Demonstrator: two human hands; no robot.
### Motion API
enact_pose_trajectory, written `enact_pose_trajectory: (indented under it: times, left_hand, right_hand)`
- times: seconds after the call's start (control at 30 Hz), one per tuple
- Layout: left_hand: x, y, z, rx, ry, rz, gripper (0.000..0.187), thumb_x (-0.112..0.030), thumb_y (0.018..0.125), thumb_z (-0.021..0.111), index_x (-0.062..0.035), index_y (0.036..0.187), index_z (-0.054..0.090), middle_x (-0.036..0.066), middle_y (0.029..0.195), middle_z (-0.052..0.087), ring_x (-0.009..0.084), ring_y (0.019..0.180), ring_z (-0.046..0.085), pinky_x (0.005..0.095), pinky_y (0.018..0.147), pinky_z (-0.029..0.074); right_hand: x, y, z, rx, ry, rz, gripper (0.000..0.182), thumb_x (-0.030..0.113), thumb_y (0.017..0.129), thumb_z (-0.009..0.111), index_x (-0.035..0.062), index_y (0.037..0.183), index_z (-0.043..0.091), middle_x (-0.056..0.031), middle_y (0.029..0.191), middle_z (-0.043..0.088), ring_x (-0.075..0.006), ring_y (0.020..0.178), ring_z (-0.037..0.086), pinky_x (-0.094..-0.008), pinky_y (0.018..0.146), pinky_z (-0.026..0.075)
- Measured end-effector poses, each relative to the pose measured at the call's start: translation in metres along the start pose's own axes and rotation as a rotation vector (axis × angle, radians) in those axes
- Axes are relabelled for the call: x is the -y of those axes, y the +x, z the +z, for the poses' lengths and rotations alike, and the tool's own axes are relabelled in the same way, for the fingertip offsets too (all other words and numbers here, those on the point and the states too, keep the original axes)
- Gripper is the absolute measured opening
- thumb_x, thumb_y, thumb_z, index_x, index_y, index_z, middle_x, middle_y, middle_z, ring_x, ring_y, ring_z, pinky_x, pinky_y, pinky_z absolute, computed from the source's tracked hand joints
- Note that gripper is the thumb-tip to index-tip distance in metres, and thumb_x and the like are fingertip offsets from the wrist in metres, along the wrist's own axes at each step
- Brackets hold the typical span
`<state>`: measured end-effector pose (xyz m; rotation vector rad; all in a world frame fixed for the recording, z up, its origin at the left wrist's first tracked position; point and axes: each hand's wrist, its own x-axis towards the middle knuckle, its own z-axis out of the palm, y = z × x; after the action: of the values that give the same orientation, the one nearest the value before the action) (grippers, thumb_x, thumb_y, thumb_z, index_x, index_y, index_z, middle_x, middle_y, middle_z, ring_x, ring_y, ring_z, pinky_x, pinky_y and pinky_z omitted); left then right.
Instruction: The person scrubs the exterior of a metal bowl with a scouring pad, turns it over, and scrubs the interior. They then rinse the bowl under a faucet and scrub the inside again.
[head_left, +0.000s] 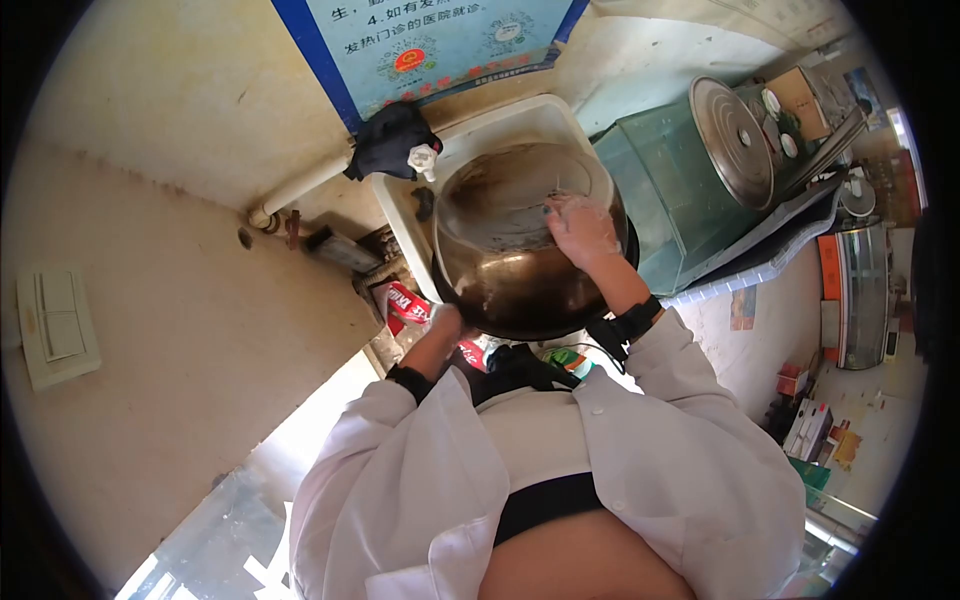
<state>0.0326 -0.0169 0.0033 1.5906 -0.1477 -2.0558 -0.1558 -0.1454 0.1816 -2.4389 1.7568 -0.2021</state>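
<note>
A large dark metal pot (515, 290) is tilted in the white sink (405, 232), with greyish water (500, 205) pooled toward its far side. My right hand (582, 230) reaches inside, wet, its fingers curled down at the water; what they press on is something I cannot make out. At the pot's near left edge, my left hand (444, 324) grips the rim, slightly blurred and with its fingertips hidden. A tap wrapped in black cloth (395, 140) has its pale spout (423, 160) beside the pot's upper left.
Right of the sink stands a greenish glass case (650, 190) with a round metal lid (732, 140) on top. Red packaging (408, 303) lies below the sink's left corner. A blue-edged poster (440, 50) hangs behind; a light switch (60, 325) is on the left wall.
</note>
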Motion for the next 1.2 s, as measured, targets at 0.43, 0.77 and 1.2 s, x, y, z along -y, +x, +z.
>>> enact_pose_trajectory:
  times: [0.43,0.77,1.2]
  left_hand:
    - [0.003,0.031,-0.03,0.161,-0.303,-0.092,0.039,-0.021,0.087,0.025,0.002,0.112,0.043,0.014,0.106,0.053,0.0251,0.096,0.052,0.0354,0.086,0.04]
    - [-0.002,0.027,-0.023,0.026,0.407,0.157,0.038,-0.025,0.084,0.028,0.0028,0.093,0.052,0.016,0.074,0.058,0.0247,0.057,0.058,0.0334,0.049,0.049]
    - [-0.009,0.033,-0.029,0.063,-0.254,-0.08,0.036,-0.026,0.086,0.027,-0.0042,0.103,0.051,0.009,0.099,0.057,0.0221,0.088,0.055,0.0348,0.081,0.042]
  right_hand:
    - [-0.051,0.015,0.022,-0.099,0.155,0.162,0.022,0.024,0.074,0.047,0.0119,0.083,0.063,-0.0078,0.086,0.061,-0.0256,0.091,0.052,-0.0366,0.081,0.039]
    - [-0.032,0.003,0.017,-0.225,0.248,0.045,0.017,0.02,0.071,0.049,0.0134,0.076,0.064,-0.0048,0.083,0.062,-0.0203,0.089,0.055,-0.0373,0.087,0.034]
    - [-0.026,0.027,0.003,0.315,-0.203,-0.06,0.045,0.032,0.078,0.039,0.0052,0.113,0.047,-0.011,0.118,0.045,-0.0217,0.113,0.038,-0.0337,0.095,0.028]
